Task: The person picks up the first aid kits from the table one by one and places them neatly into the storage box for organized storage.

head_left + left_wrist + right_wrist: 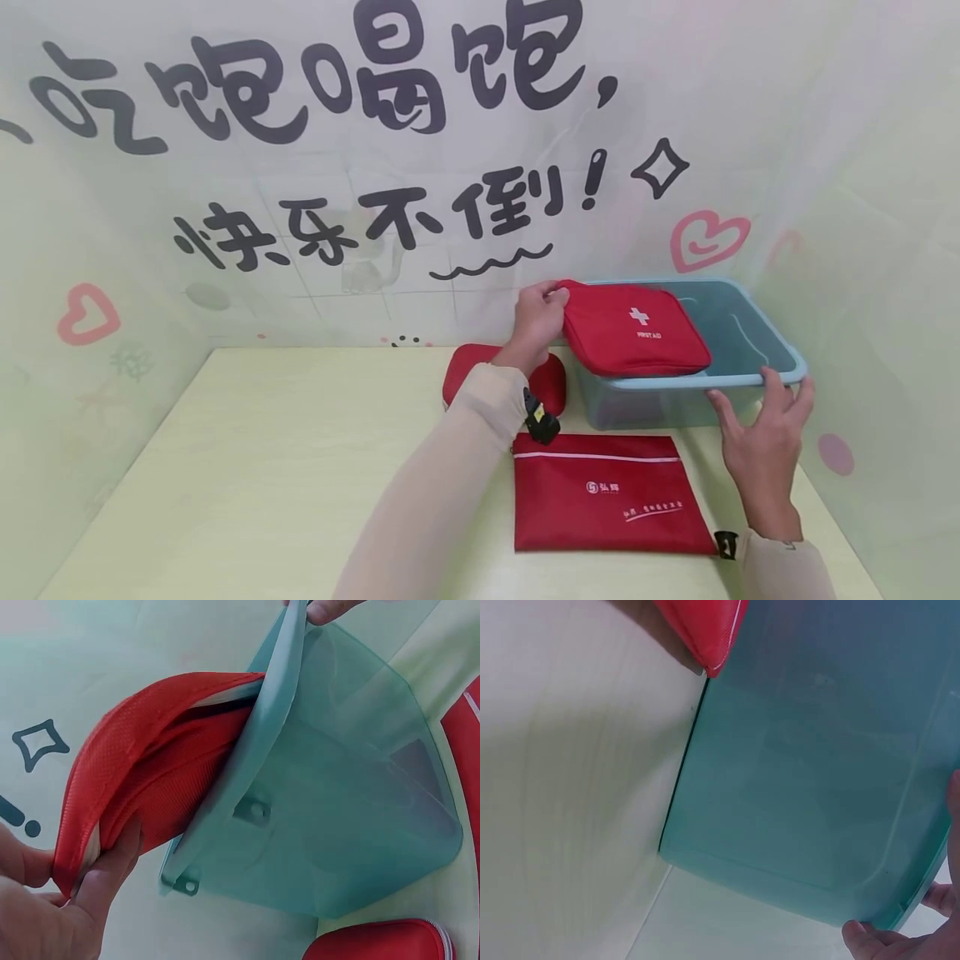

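In the head view a red first aid pouch (637, 333) with a white cross lies tilted over the left part of a teal plastic bin (675, 404). My left hand (538, 321) pinches the pouch's left edge between thumb and fingers. The left wrist view shows the pouch (165, 765) bulging above the bin's rim (274, 712), its far end inside. At the bin's front right corner, my right hand (768, 446) grips the rim with thumb and fingers. The right wrist view has those fingers (862, 941) on the bin's edge.
A flat red zip bag (600, 500) with white print lies in front of the bin. Left of the bin is a red rounded case (553, 383), partly covered by my left forearm. The pale table (300, 450) meets a printed wall (420, 308) behind and at the sides.
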### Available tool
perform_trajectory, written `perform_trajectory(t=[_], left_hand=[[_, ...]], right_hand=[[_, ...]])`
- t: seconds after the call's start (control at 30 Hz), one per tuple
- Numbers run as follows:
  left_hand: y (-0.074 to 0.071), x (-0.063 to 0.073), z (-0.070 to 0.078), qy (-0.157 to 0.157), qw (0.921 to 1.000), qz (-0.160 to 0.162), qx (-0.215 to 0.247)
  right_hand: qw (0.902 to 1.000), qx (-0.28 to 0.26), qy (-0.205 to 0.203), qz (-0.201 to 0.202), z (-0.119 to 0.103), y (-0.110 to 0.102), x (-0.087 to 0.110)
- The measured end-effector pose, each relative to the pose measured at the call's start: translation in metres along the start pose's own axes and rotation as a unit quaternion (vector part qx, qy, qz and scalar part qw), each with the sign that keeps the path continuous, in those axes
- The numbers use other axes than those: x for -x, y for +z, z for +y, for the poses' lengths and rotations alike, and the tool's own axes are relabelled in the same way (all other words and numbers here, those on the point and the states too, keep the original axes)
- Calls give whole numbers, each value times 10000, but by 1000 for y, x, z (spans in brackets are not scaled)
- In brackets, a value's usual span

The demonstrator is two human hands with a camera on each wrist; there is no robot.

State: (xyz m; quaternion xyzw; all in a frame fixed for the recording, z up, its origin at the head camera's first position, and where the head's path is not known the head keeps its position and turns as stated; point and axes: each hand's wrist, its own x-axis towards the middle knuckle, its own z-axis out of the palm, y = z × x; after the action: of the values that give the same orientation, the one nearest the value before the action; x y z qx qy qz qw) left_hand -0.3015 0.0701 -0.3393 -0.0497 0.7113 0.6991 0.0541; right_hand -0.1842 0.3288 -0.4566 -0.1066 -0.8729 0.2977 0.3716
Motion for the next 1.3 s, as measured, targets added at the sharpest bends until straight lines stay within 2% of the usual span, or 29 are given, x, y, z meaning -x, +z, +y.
perform_trajectory(t=[0.3,0.47,1.03,1.17,1.3], left_hand=[[19,-1,1,-84,9999,-101,-83],[26,-2,0,-32,9997,-149,-176],[52,-4,1,-111,9998,-112,-146],[55,-3,-2,-58,9985,-253,-483],[55,2,-3,121,9903,-508,-1287]], right_hand=[[9999,54,124,-90,-1,-1,-1],[9997,96,159,-131,-2,-1,-1],[9998,126,53,-116,-1,0,1],[9999,122,12,-65,-1,-1,1],[9999,108,-6,-37,-1,-2,0]])
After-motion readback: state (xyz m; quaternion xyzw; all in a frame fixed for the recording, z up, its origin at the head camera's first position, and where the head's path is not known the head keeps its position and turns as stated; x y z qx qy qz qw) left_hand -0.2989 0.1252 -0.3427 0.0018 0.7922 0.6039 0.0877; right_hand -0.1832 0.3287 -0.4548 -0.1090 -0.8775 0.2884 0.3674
